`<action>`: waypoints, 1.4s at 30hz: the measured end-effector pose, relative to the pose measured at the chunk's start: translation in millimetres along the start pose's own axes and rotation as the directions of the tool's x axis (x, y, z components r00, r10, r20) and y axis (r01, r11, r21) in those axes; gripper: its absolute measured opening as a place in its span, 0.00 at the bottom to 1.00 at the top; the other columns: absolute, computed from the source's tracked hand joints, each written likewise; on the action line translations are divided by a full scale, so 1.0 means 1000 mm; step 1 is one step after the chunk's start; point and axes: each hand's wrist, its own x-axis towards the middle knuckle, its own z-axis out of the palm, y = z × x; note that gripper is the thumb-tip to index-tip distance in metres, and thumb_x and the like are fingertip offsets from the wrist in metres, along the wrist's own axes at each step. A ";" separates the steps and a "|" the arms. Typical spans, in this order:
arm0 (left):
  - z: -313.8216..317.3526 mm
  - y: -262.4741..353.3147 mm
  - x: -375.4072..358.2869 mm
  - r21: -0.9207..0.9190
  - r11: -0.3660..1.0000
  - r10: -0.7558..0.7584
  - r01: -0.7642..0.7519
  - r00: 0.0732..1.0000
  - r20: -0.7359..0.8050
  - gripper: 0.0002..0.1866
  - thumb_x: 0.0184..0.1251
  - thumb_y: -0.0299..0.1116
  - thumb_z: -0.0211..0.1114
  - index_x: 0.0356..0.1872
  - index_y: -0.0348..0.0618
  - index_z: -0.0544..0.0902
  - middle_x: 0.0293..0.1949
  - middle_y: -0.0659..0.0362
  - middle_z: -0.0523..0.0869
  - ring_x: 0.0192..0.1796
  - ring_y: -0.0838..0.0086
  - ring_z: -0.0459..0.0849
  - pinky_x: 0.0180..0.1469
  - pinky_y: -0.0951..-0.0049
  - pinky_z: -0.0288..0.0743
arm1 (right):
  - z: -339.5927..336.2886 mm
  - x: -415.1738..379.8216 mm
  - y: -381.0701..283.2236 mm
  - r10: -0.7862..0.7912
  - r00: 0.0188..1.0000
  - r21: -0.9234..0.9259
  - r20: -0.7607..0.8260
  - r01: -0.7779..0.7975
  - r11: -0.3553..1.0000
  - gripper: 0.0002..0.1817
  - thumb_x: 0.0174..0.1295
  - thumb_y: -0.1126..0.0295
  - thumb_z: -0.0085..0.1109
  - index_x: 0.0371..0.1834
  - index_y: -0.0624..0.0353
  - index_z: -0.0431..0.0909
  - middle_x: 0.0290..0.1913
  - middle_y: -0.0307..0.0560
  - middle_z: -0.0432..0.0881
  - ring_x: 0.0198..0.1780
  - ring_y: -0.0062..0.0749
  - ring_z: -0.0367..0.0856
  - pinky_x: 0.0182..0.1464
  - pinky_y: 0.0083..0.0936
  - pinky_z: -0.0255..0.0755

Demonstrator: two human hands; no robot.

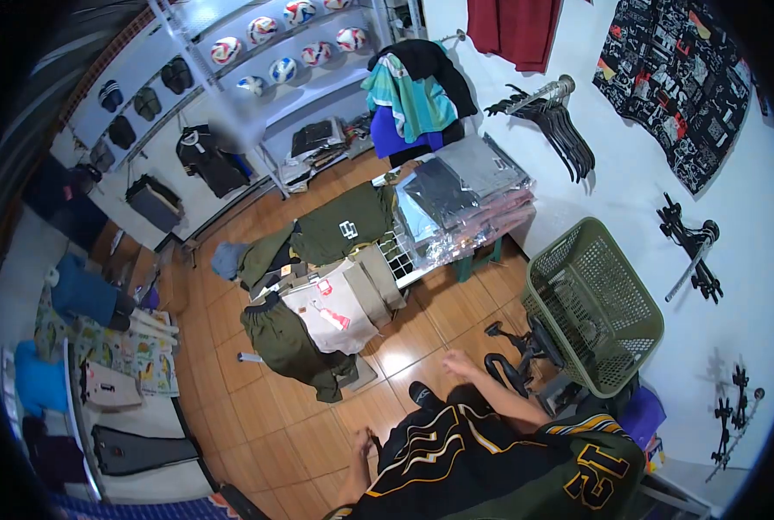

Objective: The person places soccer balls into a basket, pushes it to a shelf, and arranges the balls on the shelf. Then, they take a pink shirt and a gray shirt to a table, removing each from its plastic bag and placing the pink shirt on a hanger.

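Note:
My right hand hangs over the tiled floor with its fingers loosely bent and apart, and nothing shows in it. Lower down, beside the black jersey that I wear, my left hand is closed next to a thin dark thing too small to name. In front of both hands is a white rack table with clothes on it. Dark green trousers hang over its near end, beside a folded cream garment with red tags. An olive garment with a white logo lies behind them.
A green plastic basket stands to the right, near the wall. Plastic-wrapped clothes are piled on the table's far end. Black hangers hang on the wall. Shelves hold several balls. At left is a clothes display.

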 end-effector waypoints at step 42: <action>0.737 0.641 0.359 0.323 0.943 -0.103 -0.083 0.850 0.517 0.13 0.62 0.44 0.70 0.37 0.47 0.82 0.29 0.65 0.79 0.26 0.77 0.74 0.24 0.72 0.64 | -0.406 0.385 -0.285 0.114 0.817 0.458 -0.565 0.196 0.867 0.20 0.66 0.66 0.63 0.57 0.66 0.80 0.42 0.49 0.88 0.37 0.28 0.85 0.36 0.25 0.76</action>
